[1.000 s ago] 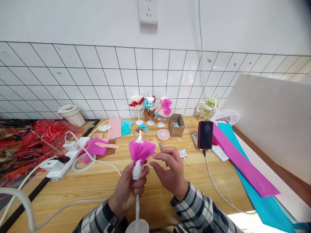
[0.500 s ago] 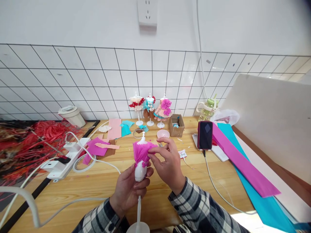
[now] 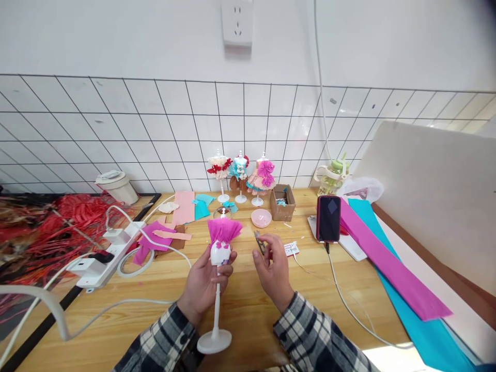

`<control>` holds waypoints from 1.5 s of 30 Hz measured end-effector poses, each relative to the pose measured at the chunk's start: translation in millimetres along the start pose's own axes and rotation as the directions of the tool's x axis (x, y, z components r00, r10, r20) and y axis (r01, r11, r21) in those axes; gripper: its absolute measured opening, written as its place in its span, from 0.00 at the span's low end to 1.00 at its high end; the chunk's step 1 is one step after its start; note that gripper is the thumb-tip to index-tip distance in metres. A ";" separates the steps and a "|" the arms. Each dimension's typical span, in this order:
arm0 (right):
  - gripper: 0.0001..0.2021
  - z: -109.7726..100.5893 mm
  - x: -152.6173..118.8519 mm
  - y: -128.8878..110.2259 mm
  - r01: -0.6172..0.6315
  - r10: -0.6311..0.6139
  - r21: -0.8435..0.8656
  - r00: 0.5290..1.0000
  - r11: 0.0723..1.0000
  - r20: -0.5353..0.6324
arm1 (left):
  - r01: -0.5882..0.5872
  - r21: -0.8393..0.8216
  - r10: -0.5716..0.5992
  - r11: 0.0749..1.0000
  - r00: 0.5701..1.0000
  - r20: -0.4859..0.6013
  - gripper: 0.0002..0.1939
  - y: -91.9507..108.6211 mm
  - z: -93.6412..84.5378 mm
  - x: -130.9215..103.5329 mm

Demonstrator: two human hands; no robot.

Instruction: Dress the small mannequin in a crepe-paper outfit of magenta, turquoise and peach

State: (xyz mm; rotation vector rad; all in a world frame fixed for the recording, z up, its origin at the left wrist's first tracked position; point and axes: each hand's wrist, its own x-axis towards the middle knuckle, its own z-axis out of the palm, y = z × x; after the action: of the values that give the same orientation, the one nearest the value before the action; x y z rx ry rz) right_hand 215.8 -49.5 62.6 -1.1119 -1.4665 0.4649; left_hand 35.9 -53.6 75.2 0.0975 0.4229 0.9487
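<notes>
Though part-hidden, tool (image 3: 259, 242) behind right hand (image 3: 274, 269)

Left grip (image 3: 202, 285) holding white mannequin (image 3: 220, 254), magenta paper (image 3: 223, 231) round top; right grip (image 3: 274, 269) at dark tool (image 3: 260, 243), contact unclear

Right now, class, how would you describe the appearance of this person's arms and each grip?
A black, grey and white plaid fabric left sleeve and matching right sleeve reach the wrists. A dark round button shows on the left one. The bare left grip and bare right grip are ungloved.
</notes>
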 end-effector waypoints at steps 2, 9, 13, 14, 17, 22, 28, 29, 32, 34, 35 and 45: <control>0.12 7.3 -14.6 19.8 -0.019 0.023 -0.052 0.998 0.998 0.062 | -0.058 0.077 0.061 0.995 0.998 -0.028 0.16 5.1 -1.1 5.3; 0.14 19.9 -47.3 38.2 0.092 -0.051 -0.089 0.919 0.992 0.391 | -0.165 0.454 0.280 0.876 0.939 -0.198 0.17 15.7 -11.9 24.1; 0.14 22.9 -47.8 37.8 0.102 -0.025 -0.141 0.884 0.985 0.466 | -0.136 0.476 0.228 0.869 0.963 -0.142 0.13 31.3 -20.7 28.7; 0.14 23.8 -47.6 38.7 0.088 -0.006 -0.154 0.883 0.984 0.470 | -0.127 0.478 0.215 0.869 0.967 -0.135 0.08 34.7 -22.8 28.9; 0.14 26.1 -48.0 42.0 0.063 0.031 -0.176 0.876 0.982 0.482 | -0.143 0.520 0.270 0.842 0.947 -0.176 0.04 39.4 -27.5 28.5; 0.11 28.0 -50.5 44.2 0.070 0.045 -0.202 0.856 0.977 0.516 | -0.179 0.646 0.394 0.742 0.896 -0.205 0.10 35.0 -31.2 28.2; 0.09 29.4 -50.6 46.1 0.082 0.068 -0.233 0.817 0.969 0.572 | -0.056 0.964 0.541 0.258 0.835 -0.096 0.19 49.0 -37.2 35.5; 0.09 29.4 -50.3 46.4 0.078 0.074 -0.234 0.812 0.969 0.579 | -0.020 0.983 0.551 0.183 0.830 -0.086 0.20 53.1 -37.5 37.5; 0.08 28.9 -49.6 47.0 0.065 0.091 -0.241 0.805 0.968 0.586 | 0.043 0.996 0.546 0.082 0.834 -0.081 0.19 61.8 -34.9 43.0; 0.08 28.4 -49.4 46.9 0.060 0.098 -0.244 0.804 0.968 0.587 | 0.047 0.997 0.530 0.061 0.845 -0.072 0.19 62.3 -31.2 45.1; 0.08 28.1 -49.4 46.9 0.056 0.102 -0.245 0.803 0.968 0.587 | 0.046 0.998 0.525 0.050 0.849 -0.065 0.19 61.0 -29.3 45.7; 0.07 27.9 -48.4 47.8 0.073 0.100 -0.254 0.789 0.964 0.606 | -0.030 0.998 0.537 0.055 0.843 -0.004 0.21 39.9 -25.1 47.1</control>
State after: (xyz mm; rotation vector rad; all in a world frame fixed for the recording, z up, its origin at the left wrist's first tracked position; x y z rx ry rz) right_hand 201.2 -58.8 -8.9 -1.2443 -2.1493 0.7028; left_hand 19.4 5.1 48.3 1.3764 1.4787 0.9148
